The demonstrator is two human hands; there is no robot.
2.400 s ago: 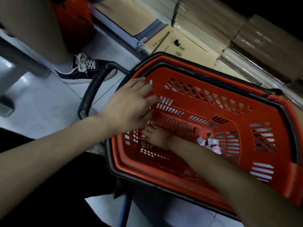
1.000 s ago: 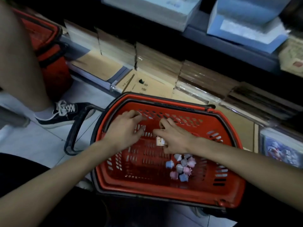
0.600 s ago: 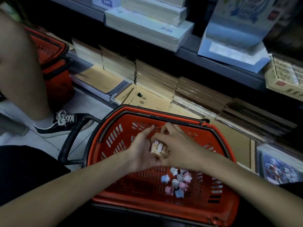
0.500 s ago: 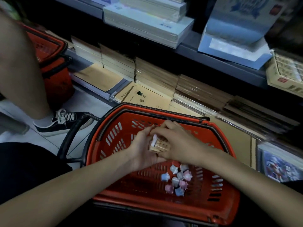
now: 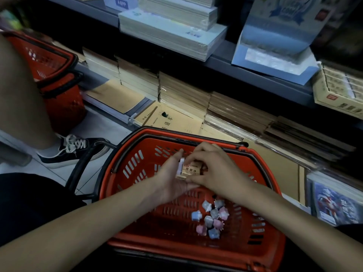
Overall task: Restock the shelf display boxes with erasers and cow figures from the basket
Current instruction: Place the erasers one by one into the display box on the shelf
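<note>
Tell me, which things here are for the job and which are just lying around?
For the job: erasers held by the left hand and right hand; cow figures in the red basket; probably the blue display box on the shelf.
Just lying about: notebook stacks, the other basket, a sneaker.

Both bare forearms reach forward from the lower corners and converge at the centre. The left hand (image 5: 170, 180) is turned palm-up and cupped, its fingers curled beneath a small stack of erasers (image 5: 189, 170) and its thumb raised against the stack's left end. The right hand (image 5: 215, 171), knuckles up, curls its fingers over the stack from the right, pinching it. The two hands touch.
</note>
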